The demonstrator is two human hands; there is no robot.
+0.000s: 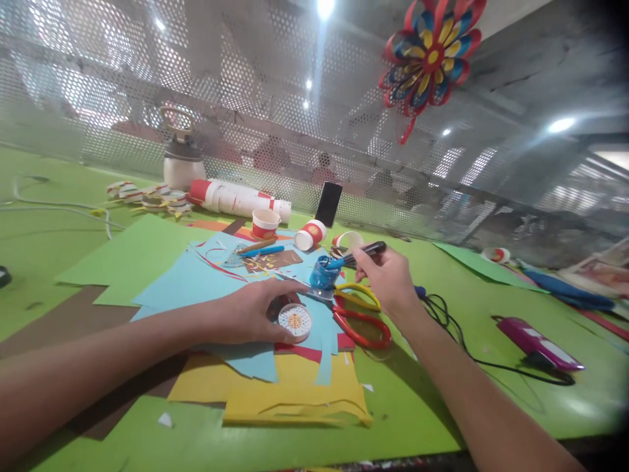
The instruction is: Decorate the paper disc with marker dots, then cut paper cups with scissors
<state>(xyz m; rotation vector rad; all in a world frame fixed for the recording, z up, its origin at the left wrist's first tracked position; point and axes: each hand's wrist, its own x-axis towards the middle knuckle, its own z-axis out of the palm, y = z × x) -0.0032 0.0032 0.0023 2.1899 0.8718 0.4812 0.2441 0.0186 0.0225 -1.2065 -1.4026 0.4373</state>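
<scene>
In front of me, my left hand point(260, 308) is closed around a small round white piece point(295, 322) with an orange emblem and dark blue dots on its face. To its right, my right hand point(388, 275) pinches a black-handled brush or pen point(350, 259). Its blue lower end is in a small jar of blue paint point(323, 274). Scissors with red and yellow handles point(363, 328) lie beside the jar, their blades between my two hands. Under my left hand are light blue paper sheets point(171, 282) and yellow paper point(289, 400).
Behind the jar are an upright paper cup point(265, 223), a tipped cup point(310, 235), a phone point(328, 203) and a blue pen point(264, 251). Stacked cups point(240, 198) lie farther back. A purple device point(540, 343) with a black cable sits at right. A paper flower point(433, 58) hangs above.
</scene>
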